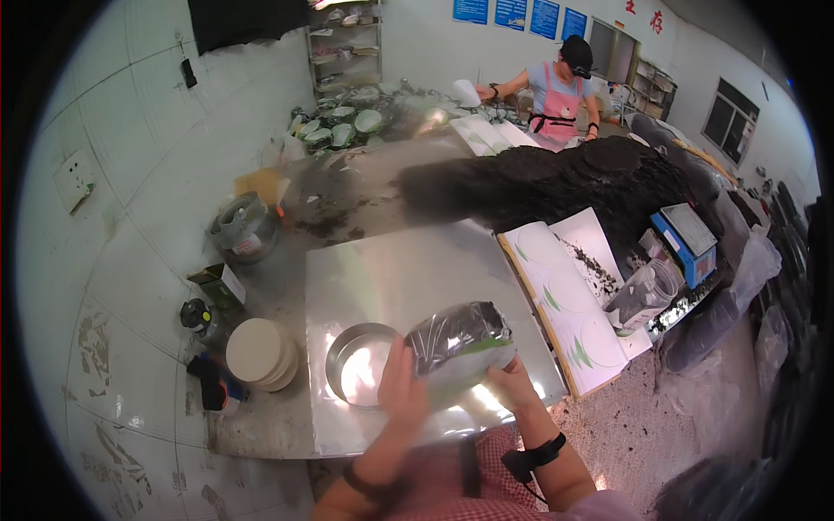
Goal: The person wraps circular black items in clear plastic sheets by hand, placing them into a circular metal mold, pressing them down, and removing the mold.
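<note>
Between my two hands is a rounded, clear-wrapped package (459,342) of dark, dried leafy material, tilted above a shiny metal sheet (404,273). A green and white printed panel shows along its lower side. My left hand (402,384) is against the package's left end, slightly blurred, with the fingers pointing up. At the lower right corner my right hand (511,385) grips the wrapping between thumb and fingers. A shallow metal ring (333,368) rests on the sheet just left of my left hand.
Right of the sheet lies a stack of printed wrapping sheets (554,280), near a clear plastic jar (651,290) and a blue scale (685,238). Round cream discs (254,348) are stacked at left. Behind are a dark leafy heap (554,179), wrapped packages (345,124) and a co-worker (557,98).
</note>
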Action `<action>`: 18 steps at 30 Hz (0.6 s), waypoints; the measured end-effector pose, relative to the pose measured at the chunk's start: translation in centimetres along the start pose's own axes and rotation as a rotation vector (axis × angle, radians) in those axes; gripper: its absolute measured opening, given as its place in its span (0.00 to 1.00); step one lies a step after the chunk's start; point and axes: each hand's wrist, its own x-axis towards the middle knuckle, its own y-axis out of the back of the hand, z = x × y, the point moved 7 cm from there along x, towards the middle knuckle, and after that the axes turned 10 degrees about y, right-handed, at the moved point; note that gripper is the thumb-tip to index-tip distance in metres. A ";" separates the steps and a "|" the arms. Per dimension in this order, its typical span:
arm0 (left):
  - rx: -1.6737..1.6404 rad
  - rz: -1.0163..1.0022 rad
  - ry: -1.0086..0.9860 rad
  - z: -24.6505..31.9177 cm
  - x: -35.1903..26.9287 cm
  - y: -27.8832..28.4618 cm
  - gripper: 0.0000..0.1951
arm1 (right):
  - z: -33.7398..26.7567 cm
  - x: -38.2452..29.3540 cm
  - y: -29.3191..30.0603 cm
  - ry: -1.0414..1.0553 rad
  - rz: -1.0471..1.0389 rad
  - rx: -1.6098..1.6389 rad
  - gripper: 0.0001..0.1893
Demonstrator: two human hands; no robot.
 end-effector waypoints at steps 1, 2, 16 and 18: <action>0.016 0.005 -0.092 0.1 -0.6 0.2 0.23 | -0.1 -0.4 0.8 0.001 0.014 -0.003 0.39; 0.076 -0.053 -0.108 0.0 -1.5 0.3 0.22 | 0.4 -1.2 2.2 -0.126 0.039 -0.420 0.37; 0.473 -0.560 0.599 -3.5 -10.1 9.5 0.15 | -13.5 13.0 -11.7 -0.239 -0.023 -0.094 0.39; 0.499 -0.651 0.486 -2.9 -10.0 6.6 0.15 | -15.8 23.8 -8.6 0.233 -0.055 0.154 0.43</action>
